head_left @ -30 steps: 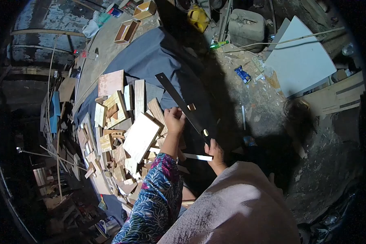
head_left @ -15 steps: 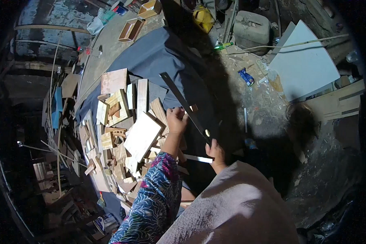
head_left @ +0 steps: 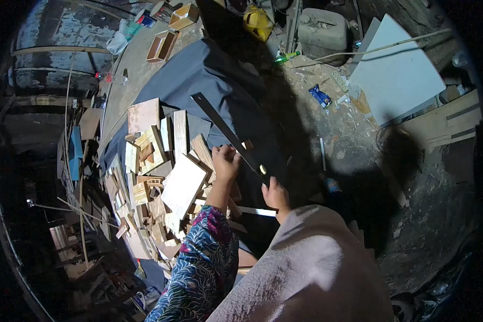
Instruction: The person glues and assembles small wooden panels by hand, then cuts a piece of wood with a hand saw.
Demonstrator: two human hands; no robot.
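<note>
A long dark flat bar (head_left: 220, 124) lies slanted over the dark cloth (head_left: 209, 70), running from upper left down to my hands. My left hand (head_left: 225, 162) rests against the bar near its middle, fingers curled beside a small wood piece (head_left: 247, 144). My right hand (head_left: 276, 194) grips the bar's near end; a pale thin strip (head_left: 257, 211) sticks out below it. Just left of my left hand lies a flat plywood board (head_left: 183, 183) on a heap of wood offcuts (head_left: 145, 188).
Open wooden boxes (head_left: 163, 45) stand at the far end of the bench. A white panel (head_left: 397, 75), a grey canister (head_left: 323, 29), a yellow container (head_left: 257, 21) and a green bottle (head_left: 287, 56) lie on the littered floor to the right. Planks lean at far right.
The view has shifted slightly, so the bar and both hands sit a little higher and further left in the frame. Both hands keep their places on the bar.
</note>
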